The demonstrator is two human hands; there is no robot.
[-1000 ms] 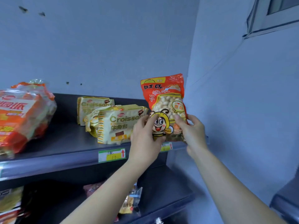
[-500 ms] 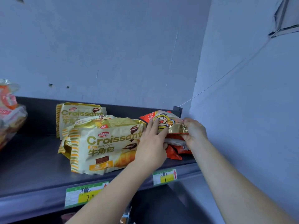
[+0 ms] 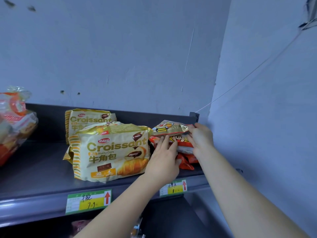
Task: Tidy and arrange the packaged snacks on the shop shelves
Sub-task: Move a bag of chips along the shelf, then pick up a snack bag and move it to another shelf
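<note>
At the 3 o'clock end of the shelf [image 3: 42, 165], right hand [image 3: 201, 140] grips the bee bag [image 3: 169, 127]; left hand [image 3: 163, 160] presses flat on the stack [image 3: 186, 161], croissant pack [image 3: 109, 153] close at 9 o'clock.

left gap: bare shelf [image 3: 42, 169] between orange bag [image 3: 15, 127] and croissant bags [image 3: 109, 152]
right end: snack stack [image 3: 173, 133] just beside croissant bags, side wall [image 3: 257, 117] near
overhead: open along back wall [image 3: 120, 57]
</note>
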